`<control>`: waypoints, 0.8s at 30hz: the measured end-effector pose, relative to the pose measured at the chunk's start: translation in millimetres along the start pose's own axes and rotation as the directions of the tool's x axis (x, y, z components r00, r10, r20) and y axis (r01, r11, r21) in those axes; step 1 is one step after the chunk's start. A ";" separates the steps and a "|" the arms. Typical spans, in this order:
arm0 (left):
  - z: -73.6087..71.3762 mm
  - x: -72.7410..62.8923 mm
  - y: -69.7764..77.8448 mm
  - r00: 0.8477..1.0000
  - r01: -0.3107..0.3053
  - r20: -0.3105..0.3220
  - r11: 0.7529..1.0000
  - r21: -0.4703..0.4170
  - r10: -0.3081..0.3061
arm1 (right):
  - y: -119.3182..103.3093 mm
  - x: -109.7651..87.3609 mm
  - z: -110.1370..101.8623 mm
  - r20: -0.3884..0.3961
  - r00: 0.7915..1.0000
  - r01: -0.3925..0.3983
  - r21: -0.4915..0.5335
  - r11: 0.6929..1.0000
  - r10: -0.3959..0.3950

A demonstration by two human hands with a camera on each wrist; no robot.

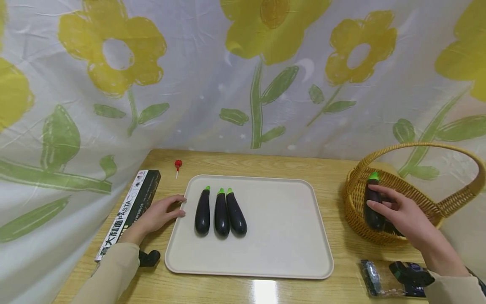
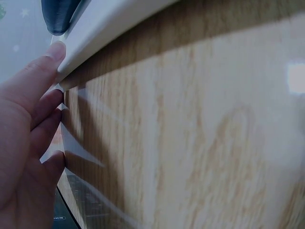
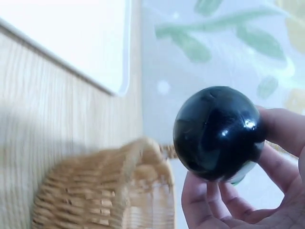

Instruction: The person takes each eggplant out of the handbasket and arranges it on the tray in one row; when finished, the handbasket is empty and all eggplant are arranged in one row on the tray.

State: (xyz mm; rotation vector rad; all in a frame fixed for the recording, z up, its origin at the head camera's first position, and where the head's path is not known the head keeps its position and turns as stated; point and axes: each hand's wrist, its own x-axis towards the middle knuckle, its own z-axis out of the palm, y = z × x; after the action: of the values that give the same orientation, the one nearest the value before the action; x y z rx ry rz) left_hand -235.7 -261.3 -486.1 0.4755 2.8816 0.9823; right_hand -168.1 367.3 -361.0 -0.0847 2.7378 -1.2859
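In the head view my right hand (image 1: 401,212) grips a dark purple eggplant (image 1: 373,207) with a bright green stem over the wicker basket (image 1: 355,202). The right wrist view shows the glossy round end of this eggplant (image 3: 219,133) between thumb and fingers. Three more eggplants lie side by side on the left half of a cream tray (image 1: 281,228): one on the left (image 1: 203,212), one in the middle (image 1: 222,214) and one on the right (image 1: 236,213). My left hand (image 1: 161,214) rests at the tray's left rim, its thumb against the edge in the left wrist view.
A pasta box (image 1: 130,207) lies left of the tray, under my left forearm. Behind it is a red lollipop (image 1: 178,164). A clear-and-dark package (image 1: 383,278) lies in front of the basket, whose tall handle (image 1: 421,145) arches above it. A flowered curtain (image 1: 197,105) hangs behind the table.
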 end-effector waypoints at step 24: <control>-0.8 -0.1 1.0 1.000 0.000 0.004 1.000 -0.003 0.000 | -39.4 -4.3 63.8 0.107 0.993 0.040 0.108 0.993 -0.051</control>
State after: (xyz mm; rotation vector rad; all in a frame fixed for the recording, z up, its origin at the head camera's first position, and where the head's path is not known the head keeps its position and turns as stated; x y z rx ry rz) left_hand -235.4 -261.1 -484.8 0.4768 2.8764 0.9837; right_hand -155.6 293.9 -370.7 -0.2030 2.5855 -1.3923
